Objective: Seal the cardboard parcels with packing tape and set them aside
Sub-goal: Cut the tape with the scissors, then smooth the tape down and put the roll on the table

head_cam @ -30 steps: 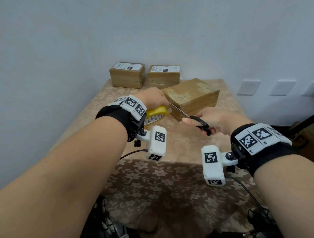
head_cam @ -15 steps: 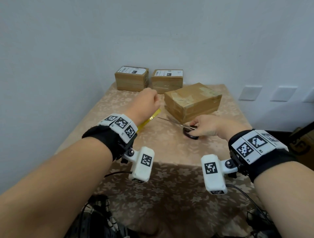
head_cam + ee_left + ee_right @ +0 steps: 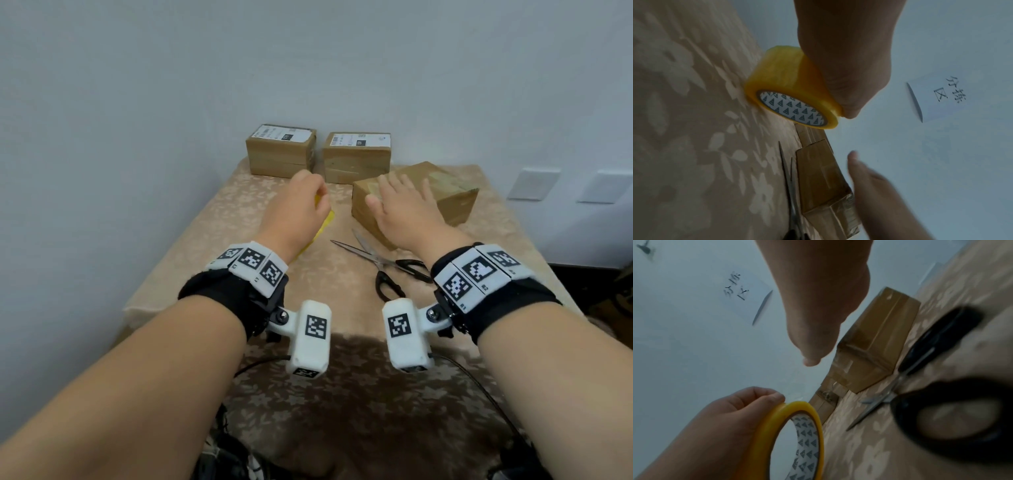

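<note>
My left hand [image 3: 301, 205] grips a yellow roll of packing tape [image 3: 789, 91] standing on edge on the floral tablecloth [image 3: 308, 281]; the roll [image 3: 797, 434] also fills the low left of the right wrist view. A taped cardboard parcel [image 3: 455, 192] lies skewed right of centre. My right hand [image 3: 404, 202] hovers open over its near left corner, fingers spread; whether it touches the box I cannot tell. Black-handled scissors [image 3: 387, 263] lie open on the cloth just in front of the parcel [image 3: 822, 181].
Two labelled cardboard boxes [image 3: 281, 150] [image 3: 356, 157] stand side by side against the back wall. A handwritten paper note [image 3: 941, 95] hangs on the wall. The table edge drops away at left and right; wall plates [image 3: 534, 183] sit at right.
My right hand put the scissors down on the cloth and moved up over the parcel. My left hand lowered the tape roll to the cloth and slid it farther back.
</note>
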Demonstrator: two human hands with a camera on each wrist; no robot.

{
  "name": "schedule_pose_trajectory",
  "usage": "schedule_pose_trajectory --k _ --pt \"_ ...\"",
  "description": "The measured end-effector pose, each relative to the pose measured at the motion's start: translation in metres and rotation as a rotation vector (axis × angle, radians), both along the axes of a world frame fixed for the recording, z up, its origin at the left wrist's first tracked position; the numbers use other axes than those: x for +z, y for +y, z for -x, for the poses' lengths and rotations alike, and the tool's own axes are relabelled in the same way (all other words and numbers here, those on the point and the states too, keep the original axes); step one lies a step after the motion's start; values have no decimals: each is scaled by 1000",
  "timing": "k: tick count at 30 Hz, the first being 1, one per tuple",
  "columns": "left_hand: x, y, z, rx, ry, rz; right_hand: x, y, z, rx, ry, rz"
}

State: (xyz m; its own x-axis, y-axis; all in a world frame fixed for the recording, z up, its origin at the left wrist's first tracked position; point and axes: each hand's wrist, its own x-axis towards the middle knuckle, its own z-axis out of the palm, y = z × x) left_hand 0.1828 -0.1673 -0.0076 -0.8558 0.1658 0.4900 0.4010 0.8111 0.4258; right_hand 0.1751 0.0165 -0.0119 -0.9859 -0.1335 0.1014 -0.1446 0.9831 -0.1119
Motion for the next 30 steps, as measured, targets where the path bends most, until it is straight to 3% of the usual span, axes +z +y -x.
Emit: schedule_pose_trajectory --k 5,13,15,18,20,24,30 --pt "-1 -4 5 22 -10 -55 -15 -5 11 -99 -14 -162" --pt "-4 -5 2 -41 -14 -39 -18 -3 7 -34 110 -121" --pt "-7 -5 2 -71 -23 -55 -13 -2 5 -20 110 1" --pt "-10 -5 1 -140 -66 -142 4 -3 -5 82 105 498" --pt "-10 -4 0 -196 -80 -173 15 -7 -13 217 56 720" --pt "-10 -3 -3 -274 -90 -142 19 -15 -20 306 -79 762" --pt "-9 -4 -9 -299 -107 -131 10 -19 -22 164 20 782"
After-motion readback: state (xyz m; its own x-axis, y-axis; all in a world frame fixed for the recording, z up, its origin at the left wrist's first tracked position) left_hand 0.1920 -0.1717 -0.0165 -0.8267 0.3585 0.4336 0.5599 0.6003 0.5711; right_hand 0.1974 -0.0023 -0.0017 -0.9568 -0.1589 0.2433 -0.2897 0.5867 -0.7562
